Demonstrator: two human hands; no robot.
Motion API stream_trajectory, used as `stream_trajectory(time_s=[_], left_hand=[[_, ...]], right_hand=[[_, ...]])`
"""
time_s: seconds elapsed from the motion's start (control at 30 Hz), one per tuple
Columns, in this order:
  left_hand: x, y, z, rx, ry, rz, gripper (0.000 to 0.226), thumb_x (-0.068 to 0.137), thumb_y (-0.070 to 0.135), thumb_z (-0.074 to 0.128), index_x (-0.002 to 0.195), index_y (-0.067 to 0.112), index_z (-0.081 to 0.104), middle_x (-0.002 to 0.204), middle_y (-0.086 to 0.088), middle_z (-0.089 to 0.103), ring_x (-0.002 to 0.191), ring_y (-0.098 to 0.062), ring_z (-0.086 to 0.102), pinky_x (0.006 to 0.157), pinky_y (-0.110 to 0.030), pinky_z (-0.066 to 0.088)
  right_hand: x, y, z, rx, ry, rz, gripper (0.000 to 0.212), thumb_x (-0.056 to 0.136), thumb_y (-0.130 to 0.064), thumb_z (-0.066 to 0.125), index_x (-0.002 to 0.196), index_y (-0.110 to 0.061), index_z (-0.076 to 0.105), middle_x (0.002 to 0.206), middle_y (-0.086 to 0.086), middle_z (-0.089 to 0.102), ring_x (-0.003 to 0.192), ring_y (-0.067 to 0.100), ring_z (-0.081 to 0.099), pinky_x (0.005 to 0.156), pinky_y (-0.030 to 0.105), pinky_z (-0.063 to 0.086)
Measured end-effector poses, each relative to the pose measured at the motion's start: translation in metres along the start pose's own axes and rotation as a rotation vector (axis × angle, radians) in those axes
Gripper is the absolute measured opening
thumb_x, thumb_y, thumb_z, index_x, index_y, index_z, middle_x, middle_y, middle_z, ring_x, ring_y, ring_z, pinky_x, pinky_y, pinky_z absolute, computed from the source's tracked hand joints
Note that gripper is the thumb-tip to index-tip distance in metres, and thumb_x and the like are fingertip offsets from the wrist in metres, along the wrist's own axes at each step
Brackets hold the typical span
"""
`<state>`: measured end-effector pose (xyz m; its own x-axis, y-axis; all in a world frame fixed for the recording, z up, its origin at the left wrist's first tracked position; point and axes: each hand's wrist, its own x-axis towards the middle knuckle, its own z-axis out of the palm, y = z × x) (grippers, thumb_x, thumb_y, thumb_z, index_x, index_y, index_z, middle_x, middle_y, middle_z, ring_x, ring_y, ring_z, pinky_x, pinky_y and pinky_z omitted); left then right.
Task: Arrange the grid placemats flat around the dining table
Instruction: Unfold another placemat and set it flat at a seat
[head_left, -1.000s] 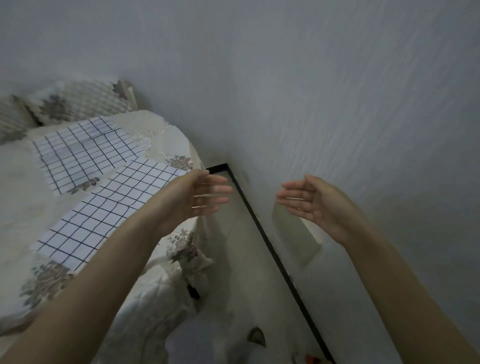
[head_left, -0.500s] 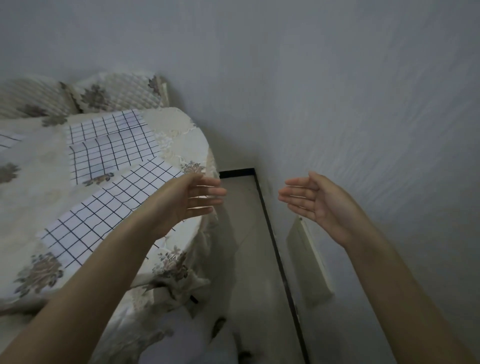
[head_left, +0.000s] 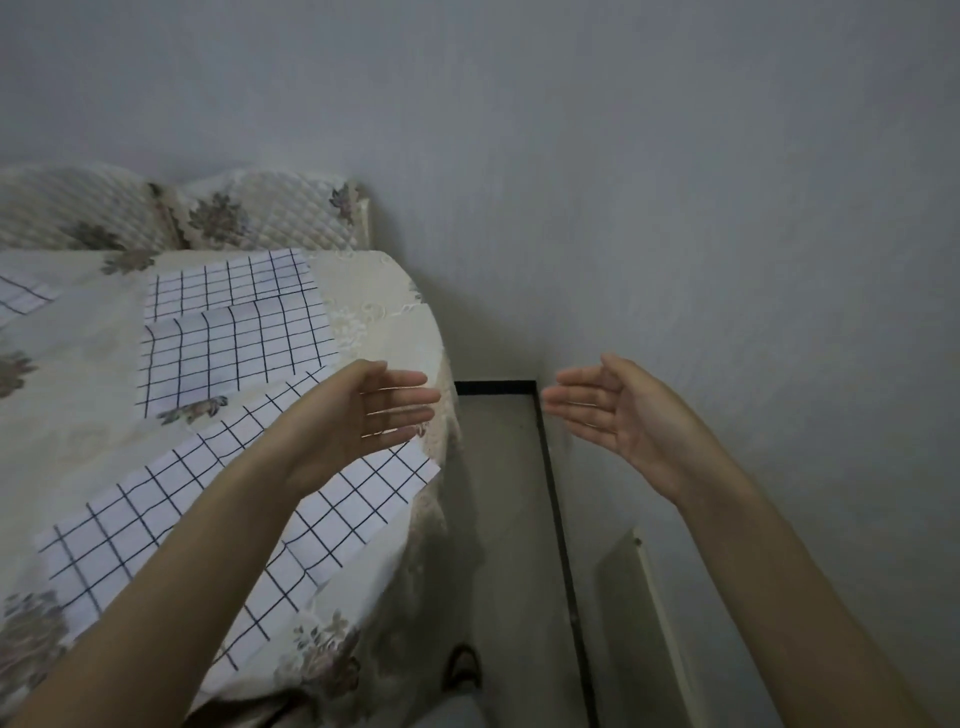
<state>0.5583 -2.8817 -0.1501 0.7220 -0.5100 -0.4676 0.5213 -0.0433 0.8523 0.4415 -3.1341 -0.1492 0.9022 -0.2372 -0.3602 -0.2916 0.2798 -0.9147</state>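
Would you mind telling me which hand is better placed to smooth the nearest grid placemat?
The left hand: it hovers open directly above the nearest placemat on the table. The right hand, also open, hangs over the floor beside the wall, off the table.

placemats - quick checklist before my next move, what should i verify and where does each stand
1. Both hands free: ok. Left hand and right hand are open and hold nothing.
2. Near placemat flat: ok where visible; the left arm hides part.
3. Near placemat fully on the table: not ok, its corner reaches the edge.
4. Middle placemat flat: not ok, its near-left part looks slightly bowed.
5. Mats apart: not ok, the middle one overlaps the far placemat.
6. Left-edge placemat: cannot tell, mostly out of frame.
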Motion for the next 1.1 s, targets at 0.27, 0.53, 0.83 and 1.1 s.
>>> stream_trajectory(time_s=[0.27, 0.53, 0.83, 1.1], left_hand=[[0.056, 0.035, -0.031, -0.051, 0.08, 0.006, 0.04, 0.102, 0.028, 0.033, 0.111, 0.008, 0.066, 0.111, -0.01, 0.073, 0.102, -0.024, 0.07, 0.094, -0.037, 0.05], [0.064, 0.048, -0.091, -0.138, 0.289, 0.045, 0.04, 0.102, 0.029, 0.033, 0.114, 0.007, 0.065, 0.11, -0.01, 0.074, 0.103, -0.024, 0.07, 0.095, -0.037, 0.05], [0.091, 0.065, -0.131, -0.26, 0.531, 0.087, 0.039, 0.101, 0.029, 0.036, 0.113, 0.007, 0.066, 0.11, -0.011, 0.074, 0.104, -0.025, 0.07, 0.094, -0.038, 0.05], [0.127, 0.083, -0.138, -0.378, 0.739, 0.087, 0.038, 0.101, 0.029, 0.036, 0.114, 0.008, 0.065, 0.111, -0.01, 0.073, 0.104, -0.024, 0.07, 0.096, -0.039, 0.049]], right_hand=[[0.099, -0.033, 0.027, -0.043, -0.078, 0.049, 0.047, 0.103, -0.039, 0.031, 0.106, -0.009, 0.066, 0.106, 0.013, 0.074, 0.101, 0.021, 0.071, 0.092, 0.032, 0.053], [0.185, -0.048, 0.088, -0.119, -0.276, 0.124, 0.046, 0.103, -0.039, 0.031, 0.105, -0.009, 0.067, 0.104, 0.012, 0.074, 0.098, 0.021, 0.072, 0.091, 0.031, 0.053], [0.298, -0.069, 0.14, -0.218, -0.492, 0.214, 0.046, 0.103, -0.04, 0.034, 0.106, -0.008, 0.066, 0.104, 0.011, 0.075, 0.098, 0.02, 0.072, 0.089, 0.031, 0.054], [0.4, -0.092, 0.178, -0.318, -0.694, 0.305, 0.044, 0.102, -0.039, 0.034, 0.107, -0.008, 0.066, 0.103, 0.01, 0.075, 0.099, 0.02, 0.072, 0.086, 0.028, 0.056]])
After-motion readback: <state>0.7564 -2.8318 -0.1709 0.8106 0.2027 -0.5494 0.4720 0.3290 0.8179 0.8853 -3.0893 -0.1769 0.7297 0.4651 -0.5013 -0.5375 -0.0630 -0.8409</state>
